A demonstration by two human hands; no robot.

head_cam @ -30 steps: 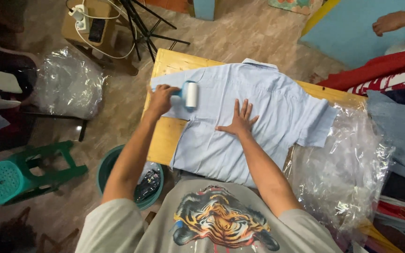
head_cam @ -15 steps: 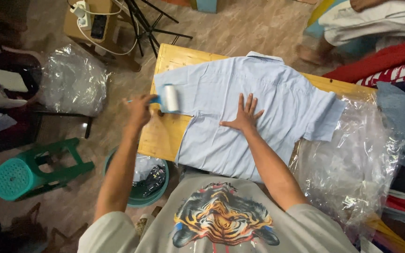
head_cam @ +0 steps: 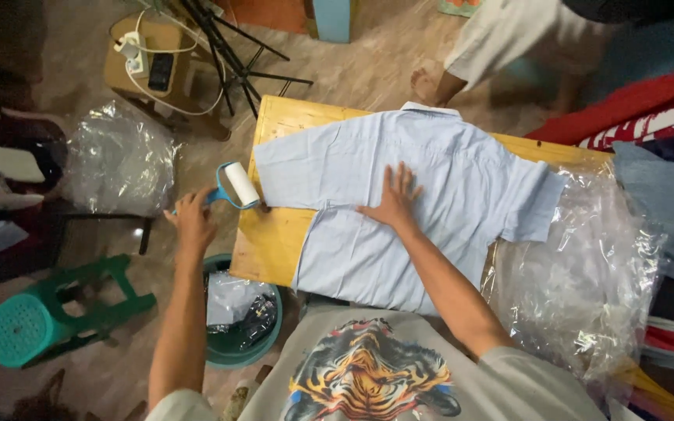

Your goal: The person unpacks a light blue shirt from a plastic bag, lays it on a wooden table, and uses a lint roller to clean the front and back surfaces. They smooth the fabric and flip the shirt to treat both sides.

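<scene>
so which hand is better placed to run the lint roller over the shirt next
Left. The left hand already grips the lint roller at the sleeve edge, while the right hand lies flat on the light blue shirt, pinning it.

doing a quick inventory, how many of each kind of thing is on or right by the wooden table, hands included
hands: 2, left hand and right hand
lint roller: 1
light blue shirt: 1
wooden table: 1
clear plastic bags: 2, one and another
green stool: 1
teal bin: 1
total: 9

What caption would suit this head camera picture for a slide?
Left hand holds a lint roller at the wooden table edge; right hand presses flat on a light blue shirt.
</scene>
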